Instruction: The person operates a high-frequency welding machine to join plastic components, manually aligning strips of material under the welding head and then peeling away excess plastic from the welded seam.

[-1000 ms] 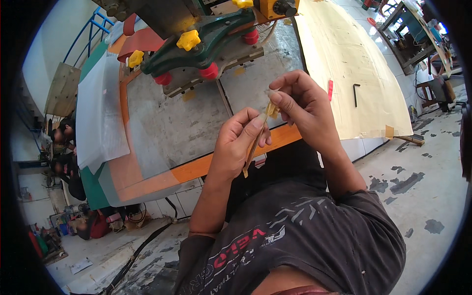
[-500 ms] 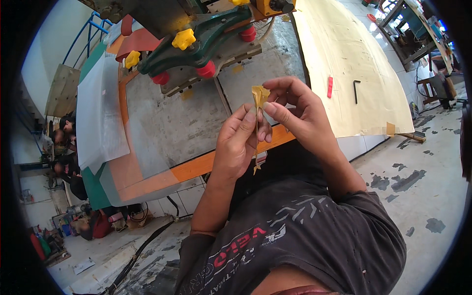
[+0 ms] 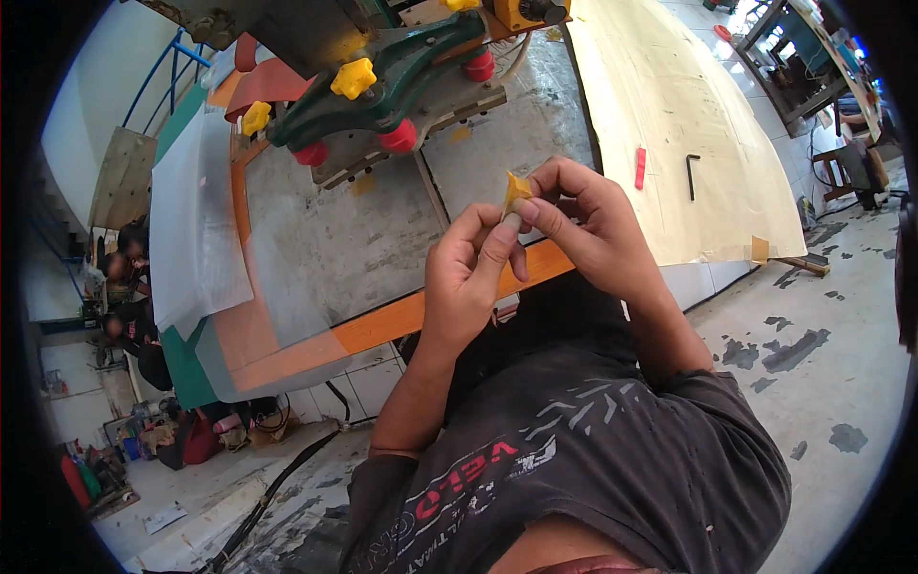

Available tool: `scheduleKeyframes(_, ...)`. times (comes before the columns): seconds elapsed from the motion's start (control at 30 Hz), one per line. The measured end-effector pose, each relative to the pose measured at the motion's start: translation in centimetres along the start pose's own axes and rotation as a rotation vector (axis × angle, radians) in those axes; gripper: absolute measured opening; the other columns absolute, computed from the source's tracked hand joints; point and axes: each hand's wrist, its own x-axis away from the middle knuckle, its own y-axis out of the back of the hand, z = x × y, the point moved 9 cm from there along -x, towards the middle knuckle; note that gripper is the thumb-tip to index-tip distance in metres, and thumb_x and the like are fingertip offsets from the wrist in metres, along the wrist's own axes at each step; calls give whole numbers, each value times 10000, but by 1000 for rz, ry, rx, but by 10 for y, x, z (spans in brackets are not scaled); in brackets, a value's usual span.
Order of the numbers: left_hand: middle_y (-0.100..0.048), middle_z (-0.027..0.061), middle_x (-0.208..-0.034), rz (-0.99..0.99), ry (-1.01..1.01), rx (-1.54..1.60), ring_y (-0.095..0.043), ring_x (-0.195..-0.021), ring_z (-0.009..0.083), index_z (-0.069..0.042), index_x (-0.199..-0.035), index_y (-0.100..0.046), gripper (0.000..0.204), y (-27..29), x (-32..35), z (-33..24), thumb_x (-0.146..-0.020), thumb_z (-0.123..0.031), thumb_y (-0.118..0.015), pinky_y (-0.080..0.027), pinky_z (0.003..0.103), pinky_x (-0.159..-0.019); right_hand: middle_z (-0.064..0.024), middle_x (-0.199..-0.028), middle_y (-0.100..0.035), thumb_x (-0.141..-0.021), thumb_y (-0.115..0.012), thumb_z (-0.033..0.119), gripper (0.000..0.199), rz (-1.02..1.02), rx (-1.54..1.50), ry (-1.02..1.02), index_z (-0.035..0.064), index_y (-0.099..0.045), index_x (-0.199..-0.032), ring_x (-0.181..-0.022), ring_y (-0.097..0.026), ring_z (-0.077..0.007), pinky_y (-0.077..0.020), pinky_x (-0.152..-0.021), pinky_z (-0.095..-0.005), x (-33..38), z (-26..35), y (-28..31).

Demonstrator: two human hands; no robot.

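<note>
Film of creased yellow-brown material (image 3: pixel 516 185) is pinched between the thumb and fingers of the left hand (image 3: pixel 466 273) and of the right hand (image 3: pixel 601 237), the fingertips brought close together. It is held up near the orange border of a scuffed grey surface (image 3: pixel 354 244). Farther right, a black L-shaped key (image 3: pixel 690 178) and a short red strip (image 3: pixel 640 168) are laid on a cream sheet (image 3: pixel 708 105).

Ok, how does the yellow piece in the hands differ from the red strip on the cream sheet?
The yellow piece is held at the fingertips of the left hand and right hand; the red strip lies loose on the cream sheet. The yellow piece looks folded and partly covered; the red strip is straight and uncovered. Both look small beside the sheet.
</note>
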Motion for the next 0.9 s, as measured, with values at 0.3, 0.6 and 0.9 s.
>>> scheduleKeyframes(0.3, -655, 45, -892, 31, 106, 174, -656, -718, 120, 6, -1049, -626, 231, 0, 1, 6, -1144, -195, -562, -519, 262, -706, -142, -961, -649, -980, -734, 73, 146, 55, 398, 233, -5, -633, -1049, -858, -672, -341, -528, -743, -402, -7, 36, 6)
scheduleKeyframes(0.6, -642, 48, -846, 61, 145, 231, -658, -681, 133, 0, -1036, -613, 232, -1, 1, 7, -1137, -205, -571, -523, 277, -671, -120, -964, -655, -927, -748, 79, 148, 38, 533, 321, 21, -647, -1016, -924, -661, -349, -527, -789, -438, -9, 45, 10)
scheduleKeyframes(0.9, -621, 52, -704, 121, 240, 370, -627, -593, 117, -13, -1030, -611, 229, -4, 2, 13, -1131, -214, -568, -490, 249, -526, -87, -948, -656, -917, -747, 97, 130, 37, 598, 405, 47, -649, -988, -903, -647, -314, -513, -798, -423, -8, 54, 12)
